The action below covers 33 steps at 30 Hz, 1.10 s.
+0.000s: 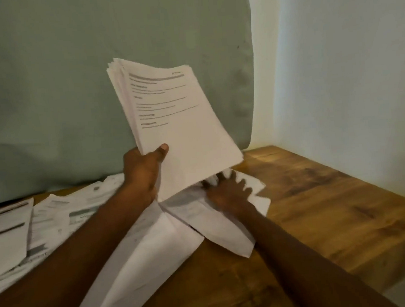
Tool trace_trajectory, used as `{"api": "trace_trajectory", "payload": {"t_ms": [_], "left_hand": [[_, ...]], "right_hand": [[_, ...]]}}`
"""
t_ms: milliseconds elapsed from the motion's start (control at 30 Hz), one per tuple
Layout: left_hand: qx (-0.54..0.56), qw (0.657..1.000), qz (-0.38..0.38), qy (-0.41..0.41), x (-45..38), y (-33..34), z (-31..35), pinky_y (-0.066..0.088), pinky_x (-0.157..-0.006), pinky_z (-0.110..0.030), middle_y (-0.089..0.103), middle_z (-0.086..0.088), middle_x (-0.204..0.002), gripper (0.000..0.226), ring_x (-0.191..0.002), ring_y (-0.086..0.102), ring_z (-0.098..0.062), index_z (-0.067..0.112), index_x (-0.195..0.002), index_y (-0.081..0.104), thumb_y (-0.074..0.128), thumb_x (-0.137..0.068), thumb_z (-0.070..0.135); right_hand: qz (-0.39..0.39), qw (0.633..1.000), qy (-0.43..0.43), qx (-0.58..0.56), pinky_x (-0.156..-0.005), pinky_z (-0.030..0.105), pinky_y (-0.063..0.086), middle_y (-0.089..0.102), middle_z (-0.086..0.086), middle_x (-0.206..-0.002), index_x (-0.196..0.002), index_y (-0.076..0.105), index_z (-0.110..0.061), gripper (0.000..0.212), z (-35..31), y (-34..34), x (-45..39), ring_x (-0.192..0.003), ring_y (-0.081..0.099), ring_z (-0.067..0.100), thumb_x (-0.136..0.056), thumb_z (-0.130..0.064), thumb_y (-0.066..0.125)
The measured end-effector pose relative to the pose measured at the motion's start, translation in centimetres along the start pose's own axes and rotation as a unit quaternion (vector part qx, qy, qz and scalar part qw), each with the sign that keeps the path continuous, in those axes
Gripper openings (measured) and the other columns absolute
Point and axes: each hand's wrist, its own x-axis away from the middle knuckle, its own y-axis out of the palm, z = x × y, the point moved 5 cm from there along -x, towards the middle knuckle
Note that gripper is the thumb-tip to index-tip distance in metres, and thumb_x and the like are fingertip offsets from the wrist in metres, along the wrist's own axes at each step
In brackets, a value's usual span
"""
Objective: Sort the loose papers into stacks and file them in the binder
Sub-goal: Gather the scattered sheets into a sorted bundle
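Head view: left hand point(141, 172) grips a thick stack of papers point(172, 121) upright above the wooden table point(321, 204), thumb pinching its front; right hand point(228, 190) lies with fingers spread on loose sheets point(201, 216) below. More printed papers point(44, 219) lie scattered at left. Sorting looks only partway done; no binder visible, filing not begun

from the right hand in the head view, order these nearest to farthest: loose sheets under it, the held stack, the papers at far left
1. loose sheets, touched by the right hand
2. held stack, raised just above-left, in the left hand
3. far-left papers, across the table
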Motion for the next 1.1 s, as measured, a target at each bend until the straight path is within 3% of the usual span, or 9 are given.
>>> {"api": "trace_trajectory", "payload": {"t_ms": [100,200,267,367,500,600,733,967,1100], "left_hand": [[-0.001,0.999,-0.03,0.03,-0.6,2.2,0.6,0.057,-0.062,-0.016,0.073,0.006,-0.101,0.033,-0.078,0.071,-0.002,0.018,-0.119,0.067,0.079,-0.088,0.013],[-0.036,0.996,-0.069,0.037,-0.8,4.4,-0.6,0.057,-0.065,-0.018,0.076,0.002,-0.105,0.037,-0.082,0.073,-0.005,0.014,-0.123,0.069,0.079,-0.088,0.016],[-0.068,0.992,-0.089,0.051,-0.5,5.7,-1.7,0.056,-0.064,-0.016,0.076,0.005,-0.099,0.035,-0.078,0.073,-0.001,0.012,-0.122,0.07,0.079,-0.088,0.017],[-0.102,0.986,-0.106,0.073,0.2,7.7,-3.4,0.056,-0.066,-0.015,0.075,0.006,-0.098,0.033,-0.077,0.072,0.002,0.012,-0.119,0.07,0.079,-0.088,0.02],[-0.116,0.978,-0.155,0.076,1.2,11.0,-4.3,0.057,-0.069,-0.016,0.074,0.009,-0.1,0.037,-0.091,0.073,-0.016,0.021,-0.116,0.067,0.085,-0.083,0.026],[-0.121,0.976,-0.166,0.076,1.6,12.2,-4.4,0.048,-0.059,-0.004,0.066,0.018,-0.096,0.043,-0.081,0.064,0.004,0.023,-0.118,0.061,0.085,-0.082,0.023],[-0.091,0.982,-0.129,0.1,0.9,11.8,-5.4,0.056,-0.07,-0.014,0.068,0.01,-0.114,0.052,-0.102,0.067,-0.006,0.022,-0.129,0.056,0.083,-0.084,0.027],[-0.088,0.967,-0.15,0.185,1.4,14.1,-4.1,0.052,-0.072,-0.009,0.057,0.016,-0.118,0.039,-0.102,0.06,0.004,0.026,-0.132,0.038,0.061,-0.1,0.025],[-0.076,0.969,-0.165,0.167,1.0,15.4,-4.9,0.06,-0.076,-0.02,0.061,0.004,-0.116,0.022,-0.1,0.066,-0.006,0.02,-0.125,0.042,0.05,-0.106,0.03]], "right_hand": [[0.205,0.911,-0.074,-0.35,-0.081,0.053,0.058,0.073,0.004,-0.1,-0.099,0.068,-0.02,0.018,1.7,-6.5,-1.2,-0.097,0.068,0.025,-0.084,-0.028,0.072],[0.077,0.76,0.018,-0.645,-0.082,0.04,0.053,0.071,0.003,-0.093,-0.108,0.071,-0.017,0.059,3.5,-10.1,-1.9,-0.093,0.066,0.027,-0.081,-0.069,0.065],[-0.016,0.718,0.012,-0.695,-0.084,0.038,0.054,0.075,0.004,-0.104,-0.123,0.068,-0.018,0.083,4.5,-11.5,-2.2,-0.097,0.071,0.024,-0.074,-0.082,0.05],[-0.048,0.764,-0.054,-0.641,-0.082,0.039,0.057,0.075,0.006,-0.108,-0.125,0.066,-0.016,0.065,4.6,-13.1,-1.4,-0.095,0.07,0.026,-0.079,-0.062,0.071],[0.139,0.861,-0.088,-0.482,-0.083,0.04,0.057,0.074,-0.002,-0.107,-0.109,0.066,-0.027,0.029,5.1,-15.3,-1.3,-0.097,0.069,0.023,-0.084,-0.031,0.081],[0.162,0.867,-0.092,-0.462,-0.074,0.03,0.053,0.07,-0.008,-0.107,-0.111,0.063,-0.028,0.029,5.9,-15.9,-1.0,-0.096,0.066,0.017,-0.088,-0.033,0.078],[0.118,0.894,-0.109,-0.418,-0.08,0.032,0.058,0.07,-0.012,-0.113,-0.116,0.059,-0.034,0.036,7.5,-14.1,-1.1,-0.098,0.068,0.015,-0.086,-0.042,0.076],[0.18,0.878,-0.154,-0.417,-0.083,0.034,0.061,0.066,-0.013,-0.124,-0.129,0.048,-0.042,0.049,7.7,-14.3,-0.9,-0.104,0.07,0.015,-0.087,-0.063,0.063],[0.177,0.881,-0.141,-0.415,-0.073,0.013,0.055,0.059,-0.022,-0.117,-0.121,0.046,-0.039,0.023,7.1,-13.8,-0.7,-0.095,0.065,-0.008,-0.101,-0.051,0.043]]}}
